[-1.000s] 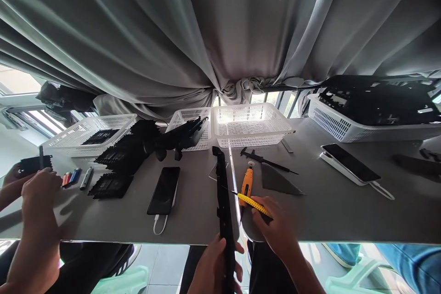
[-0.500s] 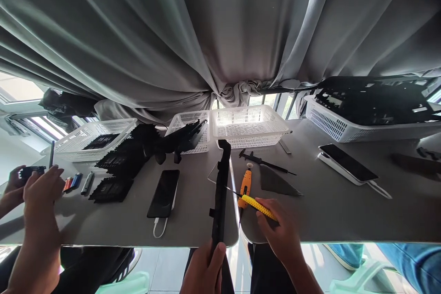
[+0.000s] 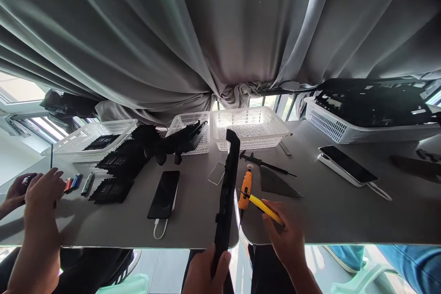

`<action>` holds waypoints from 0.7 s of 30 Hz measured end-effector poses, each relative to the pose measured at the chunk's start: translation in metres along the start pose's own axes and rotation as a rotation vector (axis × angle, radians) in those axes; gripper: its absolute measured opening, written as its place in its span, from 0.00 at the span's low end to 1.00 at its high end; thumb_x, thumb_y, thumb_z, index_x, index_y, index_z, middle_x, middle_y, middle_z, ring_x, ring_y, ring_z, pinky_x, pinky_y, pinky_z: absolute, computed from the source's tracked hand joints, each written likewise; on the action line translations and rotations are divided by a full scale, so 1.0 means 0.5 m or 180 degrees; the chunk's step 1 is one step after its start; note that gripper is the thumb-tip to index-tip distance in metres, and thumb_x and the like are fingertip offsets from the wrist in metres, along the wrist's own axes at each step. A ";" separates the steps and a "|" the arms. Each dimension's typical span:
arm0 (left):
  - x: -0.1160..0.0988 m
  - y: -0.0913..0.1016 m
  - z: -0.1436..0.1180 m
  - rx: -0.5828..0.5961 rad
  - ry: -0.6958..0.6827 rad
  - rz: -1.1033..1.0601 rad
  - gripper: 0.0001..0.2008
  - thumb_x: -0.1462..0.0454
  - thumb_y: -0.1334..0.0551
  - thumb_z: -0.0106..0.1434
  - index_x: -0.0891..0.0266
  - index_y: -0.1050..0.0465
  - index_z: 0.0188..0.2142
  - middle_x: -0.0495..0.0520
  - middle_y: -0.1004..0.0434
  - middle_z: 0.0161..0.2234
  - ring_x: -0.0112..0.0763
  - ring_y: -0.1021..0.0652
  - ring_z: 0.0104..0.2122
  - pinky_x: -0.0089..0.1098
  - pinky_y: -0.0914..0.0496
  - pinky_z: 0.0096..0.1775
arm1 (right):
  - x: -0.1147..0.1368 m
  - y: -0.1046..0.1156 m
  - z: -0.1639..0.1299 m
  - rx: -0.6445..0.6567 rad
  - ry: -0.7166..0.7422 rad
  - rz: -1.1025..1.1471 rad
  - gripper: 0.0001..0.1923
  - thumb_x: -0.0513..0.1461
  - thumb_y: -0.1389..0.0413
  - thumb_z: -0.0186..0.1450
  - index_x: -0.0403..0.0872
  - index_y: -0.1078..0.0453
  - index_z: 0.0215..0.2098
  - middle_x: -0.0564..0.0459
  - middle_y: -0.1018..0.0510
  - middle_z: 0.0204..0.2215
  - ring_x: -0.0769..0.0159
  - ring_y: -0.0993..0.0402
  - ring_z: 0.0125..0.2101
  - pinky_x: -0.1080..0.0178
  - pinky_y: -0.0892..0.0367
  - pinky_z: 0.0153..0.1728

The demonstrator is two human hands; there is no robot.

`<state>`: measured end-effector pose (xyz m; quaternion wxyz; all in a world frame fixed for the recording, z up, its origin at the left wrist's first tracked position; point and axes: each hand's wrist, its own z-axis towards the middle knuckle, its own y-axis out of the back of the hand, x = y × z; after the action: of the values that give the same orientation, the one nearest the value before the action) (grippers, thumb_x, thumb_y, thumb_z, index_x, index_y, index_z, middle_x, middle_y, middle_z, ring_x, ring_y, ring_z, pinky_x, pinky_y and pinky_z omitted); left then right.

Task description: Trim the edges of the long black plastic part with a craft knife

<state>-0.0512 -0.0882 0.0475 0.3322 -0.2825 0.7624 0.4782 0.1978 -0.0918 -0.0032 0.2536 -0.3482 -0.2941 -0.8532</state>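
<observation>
My left hand [image 3: 206, 270] is closed around the lower end of a long black plastic part [image 3: 227, 188], which rises over the table with its bent tip at the top. A yellow utility knife [image 3: 265, 209] is gripped in my right hand [image 3: 284, 234], its thin blade pointing up and left, apart from the black part. Just beyond the blade lies an orange tool [image 3: 245, 188] with a small round disc at its end. Behind that are a dark caliper [image 3: 268, 164] and a dark triangular piece [image 3: 278, 182]. Left of the black part lies a small clear rectangle [image 3: 217, 173].
White baskets [image 3: 253, 140] line the back, one heaped with black parts [image 3: 372, 103]. Black pieces [image 3: 120, 165], a phone [image 3: 164, 194] and a marker [image 3: 87, 183] lie leftward; another phone [image 3: 347, 164] lies right. At far left, another person's hands [image 3: 43, 188] are working.
The black part has shifted right and turned slightly in my left hand. My right hand has drawn the knife a little right and down, away from the part.
</observation>
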 end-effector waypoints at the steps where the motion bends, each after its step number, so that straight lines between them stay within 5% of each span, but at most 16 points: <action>1: -0.013 0.010 0.016 -0.0101 -0.0048 0.0099 0.23 0.42 0.40 0.71 0.56 0.26 0.31 0.53 0.23 0.26 0.43 0.23 0.30 0.35 0.38 0.33 | -0.002 0.000 -0.002 -0.0057 -0.0089 -0.0003 0.12 0.43 0.40 0.73 0.52 0.19 0.51 0.47 0.13 0.46 0.54 0.15 0.45 0.54 0.19 0.45; 10: -0.080 0.040 0.140 -0.0207 -0.0544 0.1005 0.21 0.48 0.38 0.70 0.57 0.31 0.25 0.52 0.28 0.23 0.39 0.26 0.27 0.34 0.45 0.31 | -0.011 0.001 -0.011 -0.0266 -0.0522 0.0080 0.17 0.49 0.41 0.74 0.52 0.19 0.54 0.45 0.14 0.50 0.51 0.16 0.49 0.54 0.18 0.44; 21: -0.063 0.024 0.150 -0.0159 -0.0879 0.1279 0.17 0.53 0.37 0.69 0.58 0.27 0.26 0.51 0.29 0.21 0.37 0.25 0.25 0.36 0.49 0.31 | -0.012 -0.007 -0.004 -0.0287 -0.0439 -0.0001 0.16 0.49 0.39 0.74 0.52 0.19 0.55 0.45 0.14 0.50 0.52 0.17 0.50 0.52 0.21 0.50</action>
<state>-0.0228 -0.0111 0.0543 0.3243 -0.0653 0.7385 0.5875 0.1985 -0.0893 -0.0101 0.2167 -0.4172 -0.2722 -0.8396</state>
